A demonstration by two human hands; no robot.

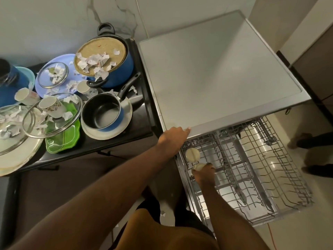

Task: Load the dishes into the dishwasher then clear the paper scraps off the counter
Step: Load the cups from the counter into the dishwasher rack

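The dishwasher's wire rack [252, 170] is pulled out at the lower right, under the grey dishwasher top [216, 73]. One cream cup [192, 154] sits upside down in the rack's near left corner. My right hand [204, 175] is down in the rack, shut on a second cream cup [197, 166] right beside the first. My left hand [173, 138] rests on the front left corner of the dishwasher top, fingers curled over its edge. Dirty dishes and torn paper scraps [93, 63] crowd the black counter [142, 130] on the left.
On the counter stand a blue pot [119, 73] with a round mat and scraps on it, a black saucepan [100, 112] on a white plate, glass lids, several cups, a green dish [63, 139] and a lilac plate. Another person's feet [310, 141] are at the right.
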